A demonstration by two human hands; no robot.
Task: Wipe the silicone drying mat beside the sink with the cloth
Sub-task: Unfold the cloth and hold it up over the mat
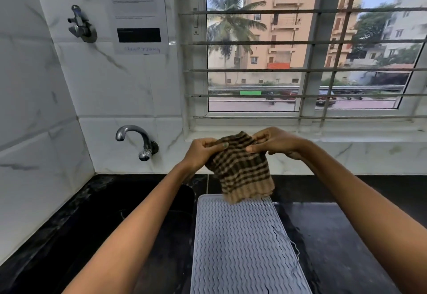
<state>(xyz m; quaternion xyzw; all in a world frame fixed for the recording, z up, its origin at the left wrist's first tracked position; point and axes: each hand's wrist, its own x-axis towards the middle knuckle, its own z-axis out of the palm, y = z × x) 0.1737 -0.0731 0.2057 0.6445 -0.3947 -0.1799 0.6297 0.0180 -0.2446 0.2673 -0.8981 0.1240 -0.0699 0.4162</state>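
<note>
A brown and tan checked cloth (pixel 242 169) hangs in the air above the far end of the mat, held by its top edge. My left hand (pixel 201 152) grips its upper left corner and my right hand (pixel 272 143) pinches its upper right corner. The grey silicone drying mat (pixel 242 247), ribbed with wavy lines, lies flat on the black counter below, running from the cloth's lower hem to the bottom of the view. The cloth's hem hides the mat's far edge; I cannot tell whether it touches.
A black sink (pixel 161 206) sits left of the mat, partly behind my left forearm. A chrome tap (pixel 136 139) juts from the white marble wall, with a second fitting (pixel 80 24) higher up. Black counter (pixel 335 236) extends right. A barred window (pixel 300 46) lies beyond.
</note>
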